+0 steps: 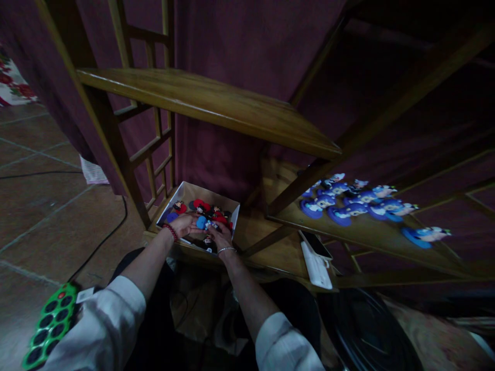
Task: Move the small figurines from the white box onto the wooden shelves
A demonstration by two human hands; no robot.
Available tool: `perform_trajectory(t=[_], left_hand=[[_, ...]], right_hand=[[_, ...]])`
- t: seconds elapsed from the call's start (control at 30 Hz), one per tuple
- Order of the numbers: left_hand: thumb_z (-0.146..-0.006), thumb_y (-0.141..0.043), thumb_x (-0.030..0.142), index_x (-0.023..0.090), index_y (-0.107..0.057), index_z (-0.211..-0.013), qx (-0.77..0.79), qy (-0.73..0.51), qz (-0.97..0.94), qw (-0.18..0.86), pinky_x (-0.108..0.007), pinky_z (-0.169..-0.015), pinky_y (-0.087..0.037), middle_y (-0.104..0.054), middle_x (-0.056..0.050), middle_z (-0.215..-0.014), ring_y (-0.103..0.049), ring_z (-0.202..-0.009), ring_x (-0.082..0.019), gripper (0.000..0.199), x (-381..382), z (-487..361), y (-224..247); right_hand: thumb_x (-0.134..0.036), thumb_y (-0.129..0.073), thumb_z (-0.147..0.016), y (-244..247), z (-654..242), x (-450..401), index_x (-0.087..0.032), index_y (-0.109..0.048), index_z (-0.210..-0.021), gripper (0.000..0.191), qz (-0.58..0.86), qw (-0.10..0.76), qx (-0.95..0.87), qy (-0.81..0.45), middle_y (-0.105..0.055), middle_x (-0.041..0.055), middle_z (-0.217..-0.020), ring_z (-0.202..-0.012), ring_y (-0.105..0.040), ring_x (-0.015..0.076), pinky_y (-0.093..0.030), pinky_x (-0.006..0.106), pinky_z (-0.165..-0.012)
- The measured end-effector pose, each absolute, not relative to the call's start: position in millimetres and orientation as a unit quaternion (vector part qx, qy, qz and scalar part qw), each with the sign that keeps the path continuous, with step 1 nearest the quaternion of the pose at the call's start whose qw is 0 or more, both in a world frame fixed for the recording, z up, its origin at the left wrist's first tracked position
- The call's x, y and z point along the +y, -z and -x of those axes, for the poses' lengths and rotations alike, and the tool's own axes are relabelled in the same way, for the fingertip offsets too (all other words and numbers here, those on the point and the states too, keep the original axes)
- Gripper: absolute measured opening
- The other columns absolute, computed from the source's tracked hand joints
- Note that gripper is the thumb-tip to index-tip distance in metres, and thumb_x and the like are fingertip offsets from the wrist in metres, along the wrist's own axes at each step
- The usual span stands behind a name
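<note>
Both hands are inside a white open box (pixel 228 199) on the low wooden shelf. My left hand (pixel 183 224), with a red bead bracelet at the wrist, has its fingers stretched out under a small figurine with a blue base (pixel 201 222). My right hand (pixel 220 235), wearing a thin bracelet, closes on the same figurine from the right. Around them in the box lie several red and black figurines (pixel 200 206) and a purple round base (pixel 172 217).
Several figurines on blue bases (pixel 350 211) stand on the shelf board (pixel 286 185) at the right. Below it lie a dark phone-like object (pixel 316 244) and a white object (pixel 317 267). An upper shelf (pixel 209 103) spans above the box. A green multi-ringed object (pixel 50 327) is at lower left.
</note>
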State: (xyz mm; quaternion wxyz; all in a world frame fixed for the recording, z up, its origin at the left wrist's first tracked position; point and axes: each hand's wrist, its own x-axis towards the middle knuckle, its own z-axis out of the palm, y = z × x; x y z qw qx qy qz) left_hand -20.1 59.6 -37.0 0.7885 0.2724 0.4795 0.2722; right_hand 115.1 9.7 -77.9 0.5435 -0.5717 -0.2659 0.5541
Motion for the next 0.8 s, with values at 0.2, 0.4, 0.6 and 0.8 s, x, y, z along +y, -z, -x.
perform_trajectory(t=[0.2, 0.4, 0.6, 0.8], left_hand=[[-0.071, -0.053, 0.006, 0.009, -0.057, -0.081, 0.463, -0.254, -0.305, 0.793, -0.028, -0.068, -0.052, -0.066, -0.006, -0.065, -0.064, -0.062, -0.014, 0.011, 59.0, 21.1, 41.7], [-0.075, -0.050, 0.006, 0.009, -0.056, -0.077, 0.459, -0.251, -0.311, 0.794, -0.028, -0.069, -0.051, -0.065, -0.007, -0.064, -0.064, -0.062, -0.014, 0.007, 59.1, 21.7, 43.0], [-0.075, -0.053, 0.008, 0.010, -0.053, -0.084, 0.474, -0.268, -0.296, 0.785, -0.031, -0.070, -0.052, -0.064, -0.005, -0.065, -0.063, -0.060, -0.013, 0.009, 58.3, 21.6, 42.3], [-0.073, -0.056, 0.006, 0.010, -0.051, -0.085, 0.465, -0.275, -0.290, 0.790, -0.032, -0.068, -0.053, -0.063, -0.004, -0.062, -0.063, -0.058, -0.014, 0.014, 58.4, 21.5, 40.9]], right_hand=[[-0.036, -0.069, -0.054, 81.7, -113.5, 10.5, -0.016, -0.059, -0.084, 0.038, 0.599, 0.532, -0.304, -0.516, -0.063, -0.0016, -0.067, -0.055, -0.062, 0.0124, -0.043, 0.018, -0.042], [-0.035, -0.068, -0.055, 81.7, -113.3, 9.7, -0.017, -0.059, -0.086, 0.037, 0.612, 0.518, -0.325, -0.502, -0.063, -0.0019, -0.068, -0.057, -0.061, 0.0125, -0.044, 0.018, -0.043], [-0.037, -0.065, -0.059, 79.0, -111.1, 6.6, -0.018, -0.059, -0.088, 0.035, 0.614, 0.523, -0.346, -0.480, -0.063, -0.0017, -0.069, -0.058, -0.061, 0.0126, -0.046, 0.020, -0.047], [-0.037, -0.062, -0.061, 82.1, -112.4, 9.5, -0.018, -0.059, -0.089, 0.034, 0.629, 0.515, -0.374, -0.446, -0.062, -0.0022, -0.065, -0.057, -0.060, 0.0130, -0.046, 0.022, -0.051]])
